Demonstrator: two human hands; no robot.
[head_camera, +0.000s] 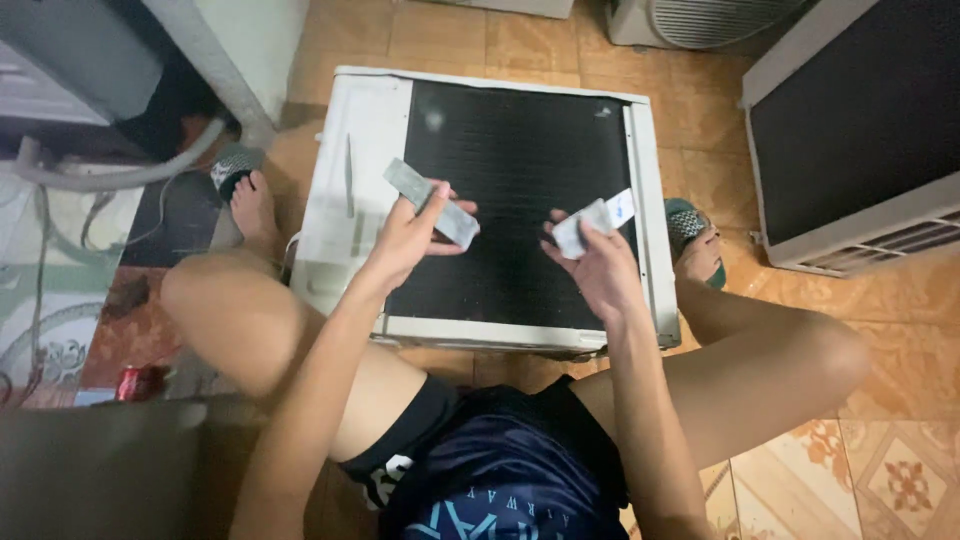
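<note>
grey strip (430, 203), black coil grille (515, 190), orange tiles (440, 35)

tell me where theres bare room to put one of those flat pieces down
The white panel strip left of the dark grille is bare, beside the left hand. The grille's far half is open too. Tiled floor right of the right knee is free. It is crowded under the right hand and between the legs.

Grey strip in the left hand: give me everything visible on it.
The grey strip is a flat, narrow, oblong piece, dull grey with a faint sheen, possibly metal or plastic; the material is not certain. It runs diagonally from upper left to lower right, held near its middle by the left hand, thumb on top, both ends free. It is lifted above the dark finned face of the white unit and does not touch it. Surface detail is blurred.
</note>
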